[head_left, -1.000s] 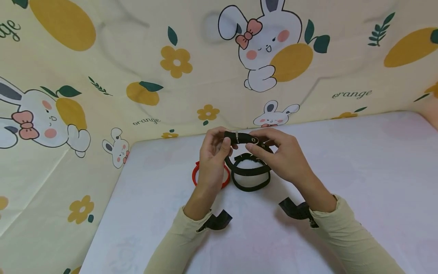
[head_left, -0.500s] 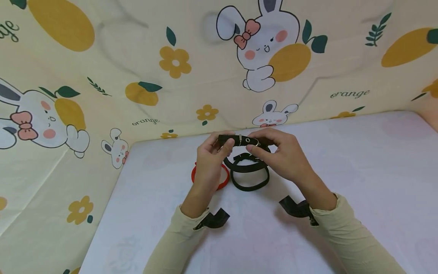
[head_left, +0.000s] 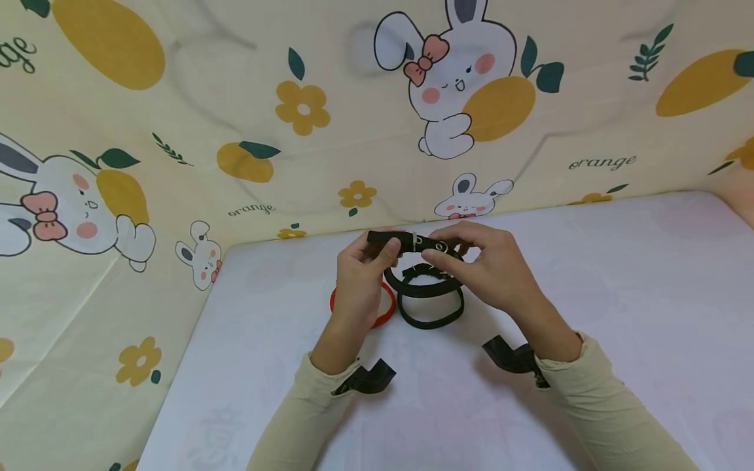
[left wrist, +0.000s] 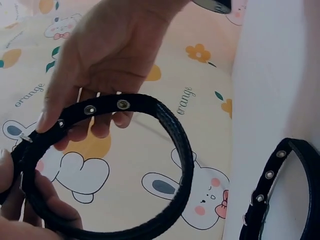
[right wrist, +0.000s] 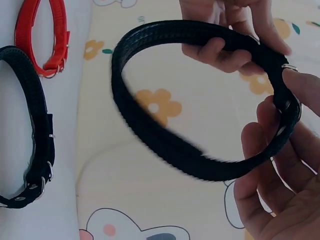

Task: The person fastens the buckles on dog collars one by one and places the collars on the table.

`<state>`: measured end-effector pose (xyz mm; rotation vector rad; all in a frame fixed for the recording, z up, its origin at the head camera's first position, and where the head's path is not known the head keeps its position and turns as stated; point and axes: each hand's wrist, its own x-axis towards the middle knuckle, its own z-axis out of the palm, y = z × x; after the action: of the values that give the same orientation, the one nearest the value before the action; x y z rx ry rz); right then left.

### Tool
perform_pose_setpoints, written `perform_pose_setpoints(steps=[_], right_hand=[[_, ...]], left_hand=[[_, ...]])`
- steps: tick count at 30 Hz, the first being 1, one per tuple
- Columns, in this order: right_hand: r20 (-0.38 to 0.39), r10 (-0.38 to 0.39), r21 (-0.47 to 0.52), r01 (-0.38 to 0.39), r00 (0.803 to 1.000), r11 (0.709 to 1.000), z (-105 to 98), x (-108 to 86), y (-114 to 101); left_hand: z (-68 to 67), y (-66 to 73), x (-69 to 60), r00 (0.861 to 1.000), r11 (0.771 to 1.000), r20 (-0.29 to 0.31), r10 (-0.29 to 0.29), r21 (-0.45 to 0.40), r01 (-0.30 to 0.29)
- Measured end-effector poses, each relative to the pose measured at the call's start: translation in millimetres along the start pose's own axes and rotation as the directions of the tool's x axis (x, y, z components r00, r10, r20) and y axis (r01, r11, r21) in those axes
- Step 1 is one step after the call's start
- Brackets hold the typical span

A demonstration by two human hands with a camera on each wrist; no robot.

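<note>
Both hands hold a black buckled collar above the table, its loop hanging towards me. My left hand pinches the strap near its free end, thumb in front. My right hand pinches the band by the metal eyelets and a ring. Between the hands, a thin metal loop crosses the strap. In the left wrist view, several eyelets show along the collar, and the right hand is at the top. From the right wrist view, the left hand's fingers curl at the band's far side.
A second black collar, buckled in a ring, stands on the white table just below the held one. Left of it is a red collar, partly hidden by the left hand. A printed cloth hangs behind and at the left.
My left hand has shifted slightly left and down with the strap end. More strap now shows left of the metal loop. The right hand stays nearly in place; the table collars have not moved.
</note>
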<state>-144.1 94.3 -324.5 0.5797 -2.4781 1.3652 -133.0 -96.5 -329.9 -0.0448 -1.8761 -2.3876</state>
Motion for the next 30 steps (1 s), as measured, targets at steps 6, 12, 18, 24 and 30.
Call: perform_pose_setpoints(steps=[6,12,18,24,30], right_hand=[[-0.021,-0.004,0.002,0.004,1.000,1.000,-1.1,1.2,1.9],[-0.014,-0.018,0.019,0.018,1.000,1.000,0.6,0.9,2.5],[0.066,-0.029,-0.031,0.031,0.997,0.999,-1.1,1.7,0.9],[0.113,-0.083,-0.065,0.091,0.990,0.994,-2.3,2.4,1.1],[0.073,-0.099,-0.066,0.104,0.992,0.992,-1.8,1.9,1.5]], left_hand=[[-0.1,1.4,2.4,1.000,0.984,-0.014,0.011,-0.178,-0.013],[0.8,0.0,2.4,1.000,0.990,-0.026,-0.005,-0.140,0.001],[2.6,-1.9,0.5,0.999,1.000,-0.021,-0.025,-0.016,0.024],[3.9,-3.0,-0.9,1.000,0.998,-0.007,0.004,0.066,-0.004],[5.0,-2.2,-1.3,0.999,1.000,-0.053,-0.001,0.002,0.001]])
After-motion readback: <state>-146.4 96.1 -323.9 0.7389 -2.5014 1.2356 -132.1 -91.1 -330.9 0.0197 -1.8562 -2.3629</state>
